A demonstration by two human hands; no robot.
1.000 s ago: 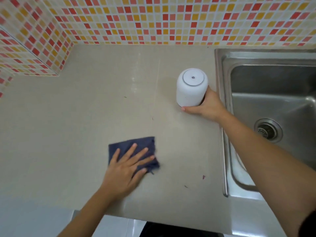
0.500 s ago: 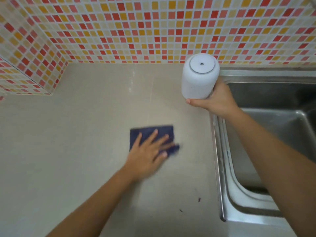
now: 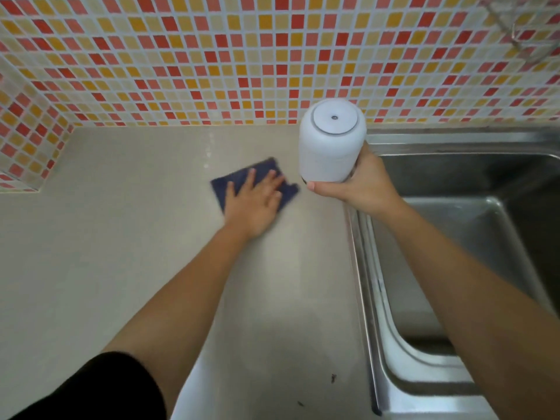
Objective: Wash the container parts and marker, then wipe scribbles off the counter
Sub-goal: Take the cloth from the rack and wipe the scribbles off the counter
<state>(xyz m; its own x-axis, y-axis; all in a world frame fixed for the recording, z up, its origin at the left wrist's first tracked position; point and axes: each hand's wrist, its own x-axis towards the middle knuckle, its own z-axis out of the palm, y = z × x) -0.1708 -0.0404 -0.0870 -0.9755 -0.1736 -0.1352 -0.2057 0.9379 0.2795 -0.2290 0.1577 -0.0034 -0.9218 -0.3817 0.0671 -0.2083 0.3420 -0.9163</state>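
Note:
My left hand point(image 3: 256, 201) lies flat with spread fingers on a dark blue cloth point(image 3: 235, 180), pressing it against the beige counter point(image 3: 121, 253). My right hand point(image 3: 360, 184) grips the lower part of a white cylindrical container point(image 3: 331, 140), which is held upright above the counter just left of the sink. Its flat round top has a small dark hole in the middle. Two small dark marker marks point(image 3: 333, 378) remain on the counter near the front edge. No marker is in view.
A steel sink point(image 3: 454, 231) takes up the right side, its raised rim running along the counter. Mosaic-tiled walls point(image 3: 212, 56) close off the back and the left corner. A wire rack shows at the top right corner.
The cloth under my left hand has slid away from me and to the right, toward the spot where the container stood. My right hand has lifted the container off the counter.

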